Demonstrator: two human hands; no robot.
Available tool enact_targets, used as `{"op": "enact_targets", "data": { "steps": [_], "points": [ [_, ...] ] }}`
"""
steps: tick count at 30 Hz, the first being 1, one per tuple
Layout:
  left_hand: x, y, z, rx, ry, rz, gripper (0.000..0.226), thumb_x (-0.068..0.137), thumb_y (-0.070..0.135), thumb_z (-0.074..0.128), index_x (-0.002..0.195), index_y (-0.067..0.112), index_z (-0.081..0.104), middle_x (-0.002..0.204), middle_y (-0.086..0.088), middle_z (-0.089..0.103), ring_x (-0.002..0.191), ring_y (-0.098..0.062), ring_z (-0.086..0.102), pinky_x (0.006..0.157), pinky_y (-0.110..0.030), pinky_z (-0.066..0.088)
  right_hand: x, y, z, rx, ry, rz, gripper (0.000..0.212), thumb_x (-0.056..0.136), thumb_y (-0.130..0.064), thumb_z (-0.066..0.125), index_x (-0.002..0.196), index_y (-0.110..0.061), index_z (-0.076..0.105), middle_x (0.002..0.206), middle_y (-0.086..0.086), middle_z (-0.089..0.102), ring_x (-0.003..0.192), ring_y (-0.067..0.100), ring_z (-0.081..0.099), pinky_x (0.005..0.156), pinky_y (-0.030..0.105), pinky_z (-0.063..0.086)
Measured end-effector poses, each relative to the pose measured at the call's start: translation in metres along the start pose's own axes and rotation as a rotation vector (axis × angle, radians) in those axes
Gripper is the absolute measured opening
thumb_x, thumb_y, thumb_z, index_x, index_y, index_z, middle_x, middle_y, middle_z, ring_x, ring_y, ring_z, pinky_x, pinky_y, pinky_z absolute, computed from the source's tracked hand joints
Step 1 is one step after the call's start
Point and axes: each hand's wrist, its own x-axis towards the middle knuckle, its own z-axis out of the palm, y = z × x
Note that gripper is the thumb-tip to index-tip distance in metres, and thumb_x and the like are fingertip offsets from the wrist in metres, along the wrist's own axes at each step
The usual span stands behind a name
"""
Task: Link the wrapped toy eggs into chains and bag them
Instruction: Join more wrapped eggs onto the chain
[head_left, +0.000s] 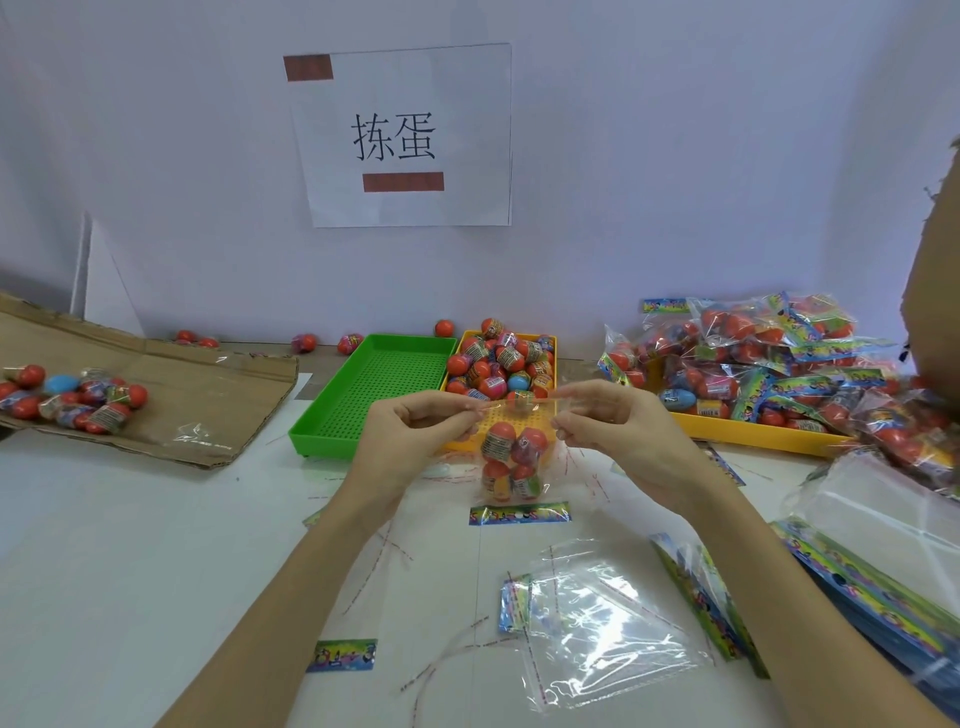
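**Bag of eggs held up by its top edge**

Held above the white table, in front of the trays: a clear bag with several wrapped toy eggs stacked inside, mostly red-topped. Pinched at the top edge from both sides — left hand on the left corner, fingers curled with thumb and forefinger pressed together on the film; right hand on the right corner, gripping the same way. Stretched flat between the two hands, the mouth of the bag; hanging below, the filled part, its bottom just above a colourful printed label lying on the table.

Behind the hands: a green tray, and beside it a yellow tray heaped with loose eggs. Further right, a second yellow tray piled with filled bags. At left, on a sheet of cardboard, a cluster of eggs. Near the front edge, a stack of empty clear bags and thin red-striped strips scattered around. On the wall, a paper sign with two large characters.
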Motion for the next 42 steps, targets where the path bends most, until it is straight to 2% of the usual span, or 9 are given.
{"op": "enact_targets", "data": {
  "steps": [5,13,20,23,30,35,37,40,42],
  "points": [
    [0.001,-0.001,-0.004,0.02,-0.026,0.019,0.014,0.082,0.009,0.085,0.095,0.014,0.085,0.092,-0.012,0.081,0.085,-0.021,0.078,0.077,-0.022,0.059,0.001,0.0,-0.001,0.02,0.0,0.016,0.013,0.093,-0.012,0.073,0.099,-0.02,0.082,0.1,0.004,0.079,0.096,0.017,0.074,0.077,0.025,0.06],
    [0.002,0.001,-0.015,0.246,-0.082,0.234,0.024,0.087,-0.008,0.075,0.098,0.011,0.084,0.094,-0.001,0.081,0.091,-0.015,0.077,0.081,-0.021,0.059,-0.001,-0.001,0.002,-0.02,0.046,0.0,0.026,0.095,-0.002,0.067,0.09,-0.021,0.084,0.095,-0.001,0.079,0.092,0.012,0.073,0.075,0.018,0.058],
    [0.002,0.0,-0.017,0.446,-0.102,0.377,0.025,0.085,-0.006,0.079,0.098,0.015,0.085,0.097,0.006,0.08,0.096,-0.016,0.075,0.084,-0.024,0.059,-0.004,-0.005,-0.001,-0.15,0.031,-0.034,0.018,0.092,-0.004,0.072,0.095,-0.017,0.084,0.094,-0.003,0.079,0.094,0.015,0.073,0.086,0.026,0.06],
    [0.002,0.002,-0.02,0.481,-0.108,0.416,0.023,0.086,-0.002,0.079,0.099,0.016,0.085,0.098,0.007,0.08,0.097,-0.015,0.074,0.086,-0.025,0.059,-0.004,-0.007,-0.002,-0.209,0.006,-0.084,0.022,0.092,0.0,0.07,0.093,-0.017,0.084,0.096,-0.006,0.077,0.094,0.012,0.071,0.084,0.023,0.059],
    [0.002,0.005,-0.023,0.505,-0.161,0.334,0.032,0.089,-0.011,0.07,0.101,0.015,0.085,0.103,0.009,0.078,0.104,-0.014,0.072,0.09,-0.027,0.059,-0.004,-0.008,0.0,-0.134,0.024,-0.098,0.037,0.093,0.014,0.053,0.091,-0.008,0.083,0.1,0.003,0.076,0.097,0.015,0.072,0.084,0.022,0.059],
    [0.003,0.004,-0.022,0.428,-0.138,0.306,0.011,0.087,0.009,0.082,0.096,0.014,0.085,0.097,0.007,0.079,0.097,-0.014,0.074,0.082,-0.024,0.06,-0.002,-0.004,0.013,0.011,0.068,-0.086,0.018,0.098,-0.003,0.063,0.101,-0.008,0.081,0.104,0.006,0.077,0.099,0.02,0.074,0.086,0.03,0.061],
    [0.003,0.003,-0.019,0.398,-0.106,0.308,0.014,0.08,0.019,0.086,0.093,0.013,0.085,0.093,0.006,0.079,0.092,-0.015,0.075,0.08,-0.022,0.06,-0.001,-0.003,0.019,-0.008,0.102,-0.101,0.014,0.095,-0.006,0.07,0.102,-0.012,0.081,0.101,0.002,0.078,0.098,0.016,0.074,0.085,0.027,0.061],
    [0.004,0.001,-0.017,0.333,-0.104,0.263,0.015,0.077,0.015,0.088,0.091,0.012,0.083,0.091,0.001,0.079,0.086,-0.017,0.076,0.08,-0.023,0.06,-0.001,-0.002,0.023,-0.01,0.131,-0.111,0.015,0.092,-0.009,0.072,0.099,-0.02,0.08,0.096,-0.008,0.079,0.096,0.006,0.073,0.08,0.019,0.059],
    [0.004,0.0,-0.015,0.288,-0.13,0.23,0.014,0.079,0.007,0.088,0.09,0.011,0.081,0.09,-0.003,0.078,0.085,-0.021,0.075,0.08,-0.027,0.06,-0.002,-0.002,0.024,0.006,0.139,-0.121,0.014,0.092,-0.012,0.072,0.097,-0.022,0.08,0.096,-0.009,0.078,0.097,0.004,0.072,0.083,0.02,0.06]
  ]
}}
